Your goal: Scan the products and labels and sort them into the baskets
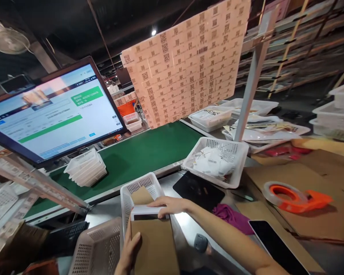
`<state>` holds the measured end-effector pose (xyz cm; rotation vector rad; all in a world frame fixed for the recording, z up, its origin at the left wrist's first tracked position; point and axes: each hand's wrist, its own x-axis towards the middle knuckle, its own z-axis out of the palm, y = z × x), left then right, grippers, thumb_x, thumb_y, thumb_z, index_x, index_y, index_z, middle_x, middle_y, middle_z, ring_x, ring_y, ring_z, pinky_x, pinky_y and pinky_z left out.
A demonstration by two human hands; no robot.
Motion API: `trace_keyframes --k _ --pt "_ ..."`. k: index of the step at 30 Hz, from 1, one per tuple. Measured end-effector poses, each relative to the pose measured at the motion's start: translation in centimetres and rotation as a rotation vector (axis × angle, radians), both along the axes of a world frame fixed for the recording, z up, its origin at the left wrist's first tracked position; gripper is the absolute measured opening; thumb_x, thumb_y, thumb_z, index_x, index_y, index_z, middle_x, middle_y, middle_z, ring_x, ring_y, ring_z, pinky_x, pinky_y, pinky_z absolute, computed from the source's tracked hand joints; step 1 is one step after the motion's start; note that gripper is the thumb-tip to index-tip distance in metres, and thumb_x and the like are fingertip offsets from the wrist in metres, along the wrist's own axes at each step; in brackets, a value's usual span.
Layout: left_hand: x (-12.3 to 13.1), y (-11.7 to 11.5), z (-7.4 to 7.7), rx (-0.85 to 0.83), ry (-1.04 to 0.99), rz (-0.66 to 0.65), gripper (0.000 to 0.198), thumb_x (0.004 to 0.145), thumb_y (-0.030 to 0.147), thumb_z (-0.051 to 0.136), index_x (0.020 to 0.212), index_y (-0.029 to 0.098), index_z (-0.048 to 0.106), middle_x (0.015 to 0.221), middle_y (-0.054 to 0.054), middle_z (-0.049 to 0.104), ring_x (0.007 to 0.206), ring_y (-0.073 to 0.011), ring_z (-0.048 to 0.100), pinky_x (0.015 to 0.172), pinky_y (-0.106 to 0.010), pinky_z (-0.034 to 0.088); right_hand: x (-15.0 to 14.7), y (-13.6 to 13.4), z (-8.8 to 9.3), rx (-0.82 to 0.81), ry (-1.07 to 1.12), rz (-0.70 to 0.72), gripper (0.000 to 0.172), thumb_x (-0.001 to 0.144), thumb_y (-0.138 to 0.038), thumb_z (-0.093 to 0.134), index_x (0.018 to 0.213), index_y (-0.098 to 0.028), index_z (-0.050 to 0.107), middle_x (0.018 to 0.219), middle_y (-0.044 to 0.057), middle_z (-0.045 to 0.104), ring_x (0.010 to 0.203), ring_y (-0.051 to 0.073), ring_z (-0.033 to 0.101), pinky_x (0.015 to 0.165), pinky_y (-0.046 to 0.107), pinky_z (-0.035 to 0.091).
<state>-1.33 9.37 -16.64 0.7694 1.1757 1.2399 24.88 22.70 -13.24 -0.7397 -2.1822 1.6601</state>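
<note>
My left hand [129, 246] is wrapped round the left side of a brown cardboard box [154, 244], with the thumb on its front face. At the box's upper end a flat white item [146, 210] shows above a dark gap; its exact kind I cannot make out. My right hand [172, 206] reaches across from the right and grips this white item, fingers over its top and thumb at the front edge. Behind them stands a white perforated basket [153, 183] with a brown cardboard piece [141, 195] in it.
A green conveyor belt [149, 149] runs behind, carrying stacked white baskets [86, 166]. The monitor [54, 110] stands left. To the right are a basket of packets [215, 162], a black mouse pad [199, 191], a purple cloth [232, 218], an orange tape dispenser [301, 198] and a phone [276, 248].
</note>
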Motion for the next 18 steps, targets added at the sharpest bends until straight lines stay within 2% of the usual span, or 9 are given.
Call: trace_keyframes --k 3,5,9,12,14,16,18 --pt "0.3 -0.4 -0.2 -0.068 -0.072 0.009 0.110 0.067 0.060 0.096 0.162 0.029 0.052 0.153 -0.015 0.064 0.151 -0.0434 0.052 0.126 -0.053 0.043 -0.9 0.8 -1.7 -0.047 -0.018 0.053 0.078 0.079 -0.061 0.079 0.147 -0.023 0.072 0.130 0.005 0.077 0.113 0.028 0.068 0.101 0.033 0.052" --pt "0.4 -0.6 -0.3 -0.062 -0.094 -0.005 0.109 0.067 0.059 0.096 0.163 0.030 0.050 0.152 -0.014 0.065 0.148 -0.0435 0.055 0.123 -0.054 0.046 -1.5 1.3 -2.3 -0.067 -0.026 0.085 0.077 0.077 -0.062 0.082 0.143 -0.022 0.075 0.122 0.005 0.078 0.107 0.025 0.069 0.095 0.030 0.052" --pt "0.4 -0.3 -0.4 0.019 -0.065 -0.009 0.097 0.062 0.057 0.097 0.149 0.030 0.062 0.153 -0.013 0.063 0.137 -0.0432 0.063 0.112 -0.052 0.054 -2.3 1.5 -2.5 -0.058 -0.014 0.116 0.069 0.072 -0.063 0.089 0.128 -0.024 0.083 0.106 0.002 0.079 0.100 0.024 0.069 0.091 0.030 0.053" --pt "0.1 0.4 -1.0 0.096 0.038 0.081 0.072 0.062 0.058 0.096 0.122 0.027 0.073 0.152 -0.009 0.062 0.124 -0.0379 0.069 0.099 -0.044 0.059 -3.1 0.0 -3.2 0.031 0.052 -0.038 0.059 0.068 -0.064 0.093 0.113 -0.026 0.087 0.115 0.005 0.076 0.116 0.031 0.064 0.102 0.037 0.051" --pt "-0.3 0.9 -1.5 0.143 0.124 0.119 0.061 0.062 0.062 0.094 0.107 0.024 0.075 0.137 -0.008 0.069 0.115 -0.0344 0.070 0.096 -0.041 0.059 -3.7 -1.6 -4.3 0.073 0.125 -0.205 0.058 0.080 -0.075 0.078 0.104 -0.023 0.087 0.119 0.010 0.073 0.121 0.033 0.062 0.108 0.042 0.048" --pt "-0.9 1.4 -2.0 0.166 0.197 0.106 0.060 0.059 0.070 0.092 0.091 0.021 0.075 0.112 -0.009 0.074 0.110 -0.0348 0.069 0.098 -0.043 0.057 -4.2 -3.2 -5.8 0.074 0.188 -0.325 0.075 0.092 -0.085 0.049 0.094 -0.019 0.084 0.106 0.012 0.073 0.108 0.031 0.066 0.104 0.046 0.050" --pt "-1.5 1.8 -2.2 0.144 0.234 0.082 0.062 0.053 0.076 0.091 0.074 0.020 0.071 0.094 -0.010 0.073 0.109 -0.0382 0.069 0.102 -0.046 0.056 -4.5 -4.5 -7.0 0.062 0.222 -0.383 0.086 0.092 -0.092 0.032 0.080 -0.018 0.076 0.086 0.010 0.068 0.089 0.028 0.065 0.101 0.050 0.051"
